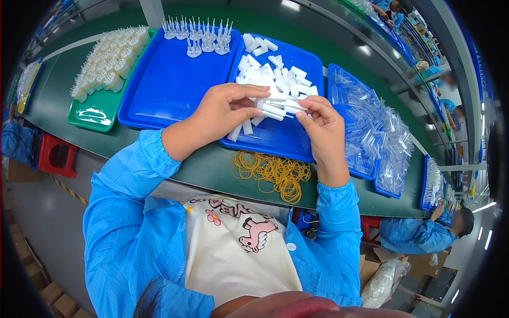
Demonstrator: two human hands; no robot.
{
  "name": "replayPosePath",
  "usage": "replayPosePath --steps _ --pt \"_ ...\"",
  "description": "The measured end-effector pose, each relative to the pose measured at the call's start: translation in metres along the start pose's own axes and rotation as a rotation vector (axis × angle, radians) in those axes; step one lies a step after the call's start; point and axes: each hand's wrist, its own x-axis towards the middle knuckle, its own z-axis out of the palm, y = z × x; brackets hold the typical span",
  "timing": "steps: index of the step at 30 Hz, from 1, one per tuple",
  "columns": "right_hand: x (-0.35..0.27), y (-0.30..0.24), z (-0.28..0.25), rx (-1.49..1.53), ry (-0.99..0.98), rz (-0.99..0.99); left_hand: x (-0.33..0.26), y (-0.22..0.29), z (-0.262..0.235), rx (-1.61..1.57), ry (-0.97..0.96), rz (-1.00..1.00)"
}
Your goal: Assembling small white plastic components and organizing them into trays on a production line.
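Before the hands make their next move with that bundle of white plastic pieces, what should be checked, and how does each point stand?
1. Both hands on the bundle: left hand and right hand grip the white plastic pieces from either end. Ok.
2. Pieces aligned side by side: roughly parallel, ends uneven. Cannot tell.
3. Rubber bands within reach: loose heap on the green table, just below the hands. Ok.
4. Band already round the bundle: none visible. Not ok.
5. Supply left: more pieces lie in the middle blue tray. Ok.
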Motion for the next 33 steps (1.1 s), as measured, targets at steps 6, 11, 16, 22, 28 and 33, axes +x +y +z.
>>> replayPosePath --steps 6,11,16,22,28,33 --pt "-0.001 -0.002 0.002 -0.049 -0.035 -0.017 -0.001 0.002 -0.001 0.090 -0.001 0.037" --pt "-0.005 -0.005 0.014 -0.065 -0.082 -0.028 -0.001 0.001 0.002 0.181 -0.046 0.079" --pt "-0.012 -0.008 0.025 -0.213 -0.088 -0.020 -0.001 0.003 0.006 0.221 -0.042 0.116" --pt "-0.005 -0.008 0.014 -0.115 0.000 -0.115 -0.003 0.006 0.004 0.183 -0.009 0.092" --pt "-0.010 -0.008 0.016 -0.097 -0.008 0.013 -0.006 0.008 0.007 0.156 -0.049 0.085" --pt "-0.010 -0.007 0.009 -0.505 -0.046 -0.337 -0.004 0.005 0.010 0.257 -0.033 0.095"
